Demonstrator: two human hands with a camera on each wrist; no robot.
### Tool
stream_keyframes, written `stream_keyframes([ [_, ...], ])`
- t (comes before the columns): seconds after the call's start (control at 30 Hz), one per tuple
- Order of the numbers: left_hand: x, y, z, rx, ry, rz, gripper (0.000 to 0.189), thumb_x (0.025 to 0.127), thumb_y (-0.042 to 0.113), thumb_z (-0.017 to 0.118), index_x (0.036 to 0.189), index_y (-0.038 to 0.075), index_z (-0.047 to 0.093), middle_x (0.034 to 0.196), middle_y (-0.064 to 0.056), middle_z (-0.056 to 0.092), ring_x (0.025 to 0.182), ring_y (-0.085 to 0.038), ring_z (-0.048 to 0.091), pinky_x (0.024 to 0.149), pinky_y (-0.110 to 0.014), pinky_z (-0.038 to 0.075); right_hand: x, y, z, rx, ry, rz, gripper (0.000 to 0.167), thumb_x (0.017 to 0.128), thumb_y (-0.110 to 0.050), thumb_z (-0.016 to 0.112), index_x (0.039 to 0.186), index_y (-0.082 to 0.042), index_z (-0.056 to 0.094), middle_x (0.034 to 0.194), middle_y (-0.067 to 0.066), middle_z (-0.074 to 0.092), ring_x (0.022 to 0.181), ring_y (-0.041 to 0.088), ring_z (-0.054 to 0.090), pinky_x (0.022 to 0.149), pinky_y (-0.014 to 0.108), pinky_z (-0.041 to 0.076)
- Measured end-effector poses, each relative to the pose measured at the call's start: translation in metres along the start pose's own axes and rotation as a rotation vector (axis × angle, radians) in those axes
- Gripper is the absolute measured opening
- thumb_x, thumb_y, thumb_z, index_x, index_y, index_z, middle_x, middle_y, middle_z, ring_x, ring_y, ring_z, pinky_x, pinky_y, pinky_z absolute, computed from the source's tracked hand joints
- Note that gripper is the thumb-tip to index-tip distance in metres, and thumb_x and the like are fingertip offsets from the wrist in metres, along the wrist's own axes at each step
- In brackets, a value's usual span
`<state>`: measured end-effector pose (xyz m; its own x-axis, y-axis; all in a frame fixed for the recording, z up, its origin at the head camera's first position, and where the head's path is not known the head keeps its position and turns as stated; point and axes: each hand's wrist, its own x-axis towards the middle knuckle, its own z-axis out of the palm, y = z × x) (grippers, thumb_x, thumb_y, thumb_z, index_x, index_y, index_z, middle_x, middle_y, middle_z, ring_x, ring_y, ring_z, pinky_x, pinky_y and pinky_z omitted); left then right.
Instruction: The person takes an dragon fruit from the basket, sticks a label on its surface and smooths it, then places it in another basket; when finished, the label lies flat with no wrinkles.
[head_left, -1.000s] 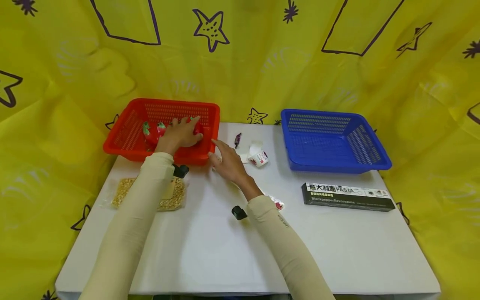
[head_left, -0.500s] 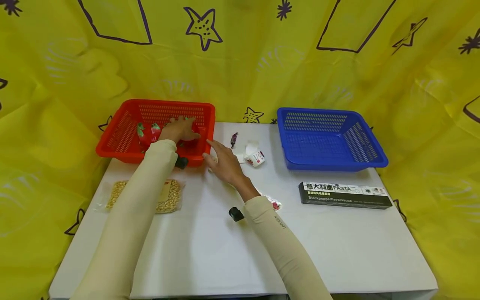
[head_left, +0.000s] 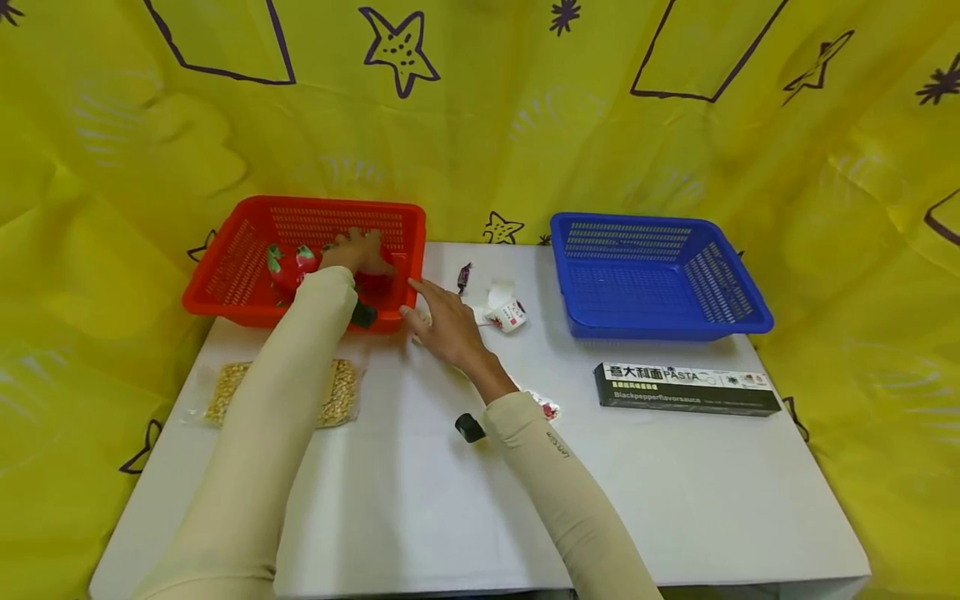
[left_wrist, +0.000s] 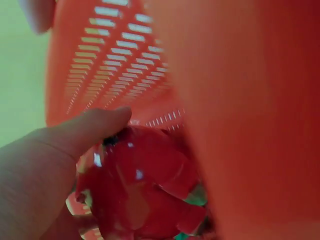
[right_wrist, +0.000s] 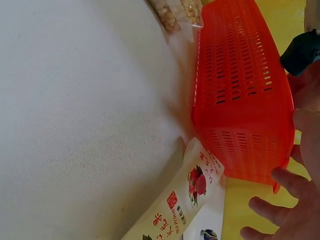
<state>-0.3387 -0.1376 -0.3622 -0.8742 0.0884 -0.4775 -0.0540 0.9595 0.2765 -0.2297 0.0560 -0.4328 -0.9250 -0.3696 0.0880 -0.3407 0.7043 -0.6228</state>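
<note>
Head view: little changes over the last second beyond camera drift, so work seems held at the grasp: left hand (head_left: pixel 352 252) grips a pitaya (left_wrist: pixel 145 182), glossy red with green-tipped scales, toward three o'clock inside the ten-o'clock red basket (head_left: pixel 225 312), right hand (head_left: pixel 452 331) with fingers spread at the basket's four-o'clock rim.

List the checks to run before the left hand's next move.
1. Left hand at the dragon fruit: ok, thumb along its edge.
2. Grip firm around it: cannot tell.
3. Red basket upright: ok.
4. Right hand bracing the red basket: cannot tell; fingers spread beside the rim, contact unclear.
5. RED PITAYA strip free of the red basket: cannot tell; its end lies close.
6. Blue basket upright, pasta box apart from it: ok.
</note>
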Motion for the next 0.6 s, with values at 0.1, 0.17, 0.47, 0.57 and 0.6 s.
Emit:
stream_keyframes([
  [0.1,0.001,-0.003,-0.001,0.0,-0.013,-0.004,0.096,0.097,0.045,0.068,0.166,0.003,0.018,0.168,-0.04,0.006,0.153,-0.064,0.011,0.118,-0.078,0.025,-0.001,-0.001,0.001,0.005,0.001,-0.006,0.06,0.11,-0.044,0.053,0.164,-0.023,0.041,0.171,0.006,0.037,0.153,0.033,0.04,0.123,0.058,0.033],
  [0.17,0.001,-0.005,-0.002,-0.003,-0.019,-0.01,0.096,0.096,0.045,0.069,0.165,0.003,0.019,0.168,-0.04,0.008,0.153,-0.064,0.013,0.118,-0.077,0.026,-0.001,-0.001,0.002,0.001,-0.001,-0.006,0.06,0.11,-0.045,0.053,0.164,-0.023,0.041,0.171,0.006,0.038,0.153,0.033,0.04,0.122,0.058,0.033],
  [0.47,0.011,-0.009,0.002,0.041,0.0,-0.005,0.096,0.093,0.047,0.072,0.158,0.003,0.017,0.161,-0.044,0.02,0.138,-0.066,0.041,0.115,-0.075,0.035,0.0,0.0,-0.002,-0.017,0.013,-0.008,0.06,0.11,-0.046,0.053,0.164,-0.023,0.042,0.169,0.007,0.04,0.151,0.032,0.041,0.122,0.058,0.034],
  [0.57,0.012,-0.011,0.004,0.034,0.02,0.018,0.09,0.092,0.047,0.074,0.154,0.004,0.023,0.159,-0.043,0.024,0.136,-0.065,0.042,0.113,-0.074,0.038,0.001,0.001,-0.002,-0.023,0.003,-0.005,0.06,0.11,-0.046,0.052,0.164,-0.024,0.041,0.17,0.006,0.04,0.151,0.032,0.041,0.122,0.057,0.035],
  [0.6,0.01,-0.012,0.005,0.03,0.026,0.027,0.088,0.092,0.046,0.075,0.152,0.005,0.026,0.159,-0.041,0.025,0.137,-0.065,0.042,0.112,-0.074,0.039,0.002,0.002,-0.001,-0.025,-0.006,-0.005,0.061,0.11,-0.047,0.052,0.165,-0.024,0.04,0.17,0.006,0.04,0.152,0.032,0.041,0.122,0.057,0.035],
])
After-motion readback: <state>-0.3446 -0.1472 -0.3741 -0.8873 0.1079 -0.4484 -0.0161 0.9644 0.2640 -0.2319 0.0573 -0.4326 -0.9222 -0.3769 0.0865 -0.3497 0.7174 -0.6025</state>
